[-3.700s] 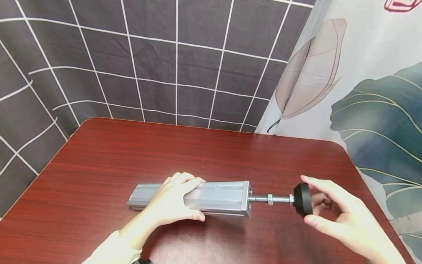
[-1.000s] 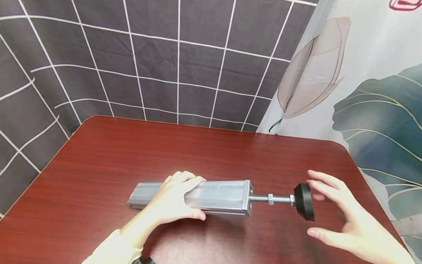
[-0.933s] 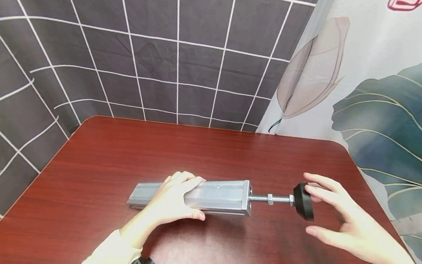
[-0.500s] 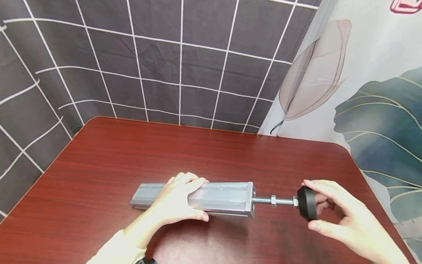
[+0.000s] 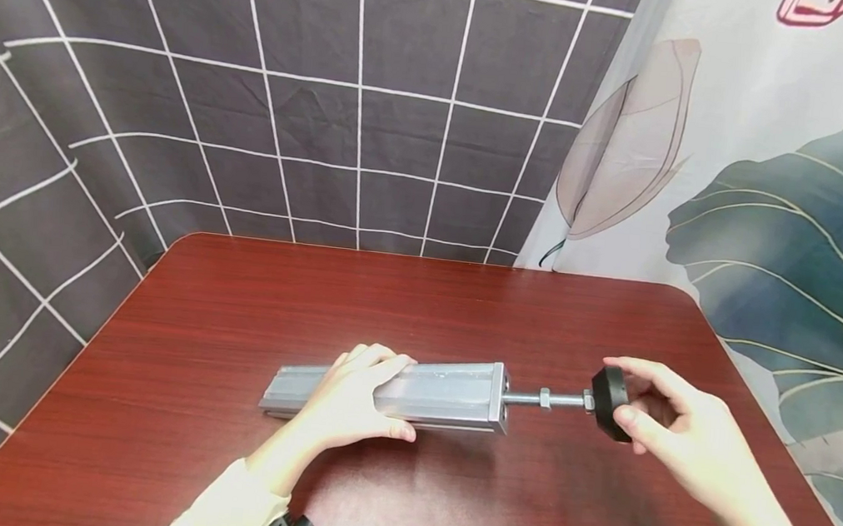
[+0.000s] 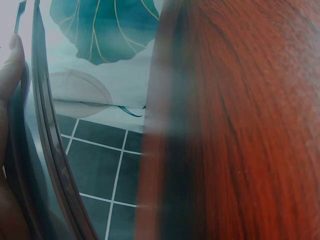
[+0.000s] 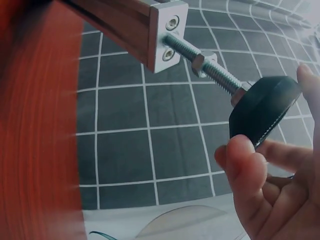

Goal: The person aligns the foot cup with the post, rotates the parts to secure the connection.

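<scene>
My left hand [image 5: 350,395] lies over the silver aluminium profile [image 5: 448,386] and grips it, thumb on the near side. In the left wrist view, part of the left hand [image 6: 10,75] shows at the profile's edge. A threaded rod [image 5: 563,401] with a hex nut [image 5: 545,398] sticks out of the profile's right end. In the right wrist view, two screws sit in the end plate [image 7: 156,47] beside the rod. At the rod's tip is a black levelling foot [image 5: 608,400]. My right hand [image 5: 692,441] pinches its rim between thumb and fingers.
The profile lies along the front half of the red-brown wooden table [image 5: 418,296]. Behind the table hangs a dark grid-patterned curtain [image 5: 402,136], with a white leaf-print curtain [image 5: 754,242] on the right. Black wrist cameras are strapped at both sleeves.
My right hand has come off the levelling foot, opened, and pinched it again. Since half a second ago its thumb has moved up across the foot. The left hand and profile stay put.
</scene>
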Demonstrator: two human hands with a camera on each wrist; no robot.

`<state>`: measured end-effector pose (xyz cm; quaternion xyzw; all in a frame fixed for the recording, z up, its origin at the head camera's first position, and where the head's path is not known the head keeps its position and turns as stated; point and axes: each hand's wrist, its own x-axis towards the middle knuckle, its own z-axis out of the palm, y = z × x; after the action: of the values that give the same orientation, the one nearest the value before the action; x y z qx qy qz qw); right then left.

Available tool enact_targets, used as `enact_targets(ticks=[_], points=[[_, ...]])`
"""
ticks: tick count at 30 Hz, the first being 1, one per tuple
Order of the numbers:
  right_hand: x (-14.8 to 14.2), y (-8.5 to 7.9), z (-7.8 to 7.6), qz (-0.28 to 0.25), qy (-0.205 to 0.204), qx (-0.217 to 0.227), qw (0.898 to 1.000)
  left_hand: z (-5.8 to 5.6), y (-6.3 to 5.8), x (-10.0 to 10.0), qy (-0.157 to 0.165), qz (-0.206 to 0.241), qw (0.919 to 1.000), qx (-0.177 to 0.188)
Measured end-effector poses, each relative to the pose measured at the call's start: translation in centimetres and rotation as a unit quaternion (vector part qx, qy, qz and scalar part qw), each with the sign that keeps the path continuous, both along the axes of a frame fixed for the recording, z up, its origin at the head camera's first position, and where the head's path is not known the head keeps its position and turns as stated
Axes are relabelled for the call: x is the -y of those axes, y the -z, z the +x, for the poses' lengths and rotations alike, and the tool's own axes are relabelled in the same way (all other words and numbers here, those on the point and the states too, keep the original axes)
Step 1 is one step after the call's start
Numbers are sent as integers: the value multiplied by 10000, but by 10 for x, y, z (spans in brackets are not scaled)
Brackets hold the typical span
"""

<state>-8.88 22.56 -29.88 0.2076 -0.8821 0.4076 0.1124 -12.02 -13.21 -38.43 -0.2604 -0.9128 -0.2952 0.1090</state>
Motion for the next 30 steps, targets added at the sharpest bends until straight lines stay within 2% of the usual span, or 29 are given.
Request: enact_targets(ticks=[2, 4, 6, 10, 15, 16, 19, 23, 25, 28, 30], points=[[0, -1, 1, -6, 21, -27, 10000, 0, 0, 1, -11, -23, 10000, -19], [-2, -3, -1, -144, -300, -167, 9993, 1, 1, 3, -51, -52, 10000, -36], [-6, -5, -5, -402, -836, -350, 9951, 1, 1, 3, -77, -71, 9999, -63], [-14, -10, -10, -787, -2001, -705, 9741, 1, 0, 2, 19, -88, 9999, -67], [-7, -14, -10, -760, -2871, -1066, 9489, -1, 2, 3, 81, -99, 9999, -91], [-6, -13, -11, -738, -2953, -1087, 9463, -1, 3, 4, 48, -95, 9999, -91], [-7, -10, -12, -617, -2973, -1108, 9463, -2, 4, 3, 40, -14, 10000, -72], [-14, -6, -10, 60, -2265, -1036, 9685, -1, 2, 3, 34, 61, 10000, -32], [-16, -5, -10, 229, -2035, -982, 9739, -1, 1, 3, 24, 40, 10000, -24], [-15, -2, -11, 94, -1943, -846, 9772, -1, 0, 2, 14, 43, 10000, 14], [-14, 0, -12, -56, -1901, -937, 9773, -1, 0, 2, 10, 51, 10000, 35]])
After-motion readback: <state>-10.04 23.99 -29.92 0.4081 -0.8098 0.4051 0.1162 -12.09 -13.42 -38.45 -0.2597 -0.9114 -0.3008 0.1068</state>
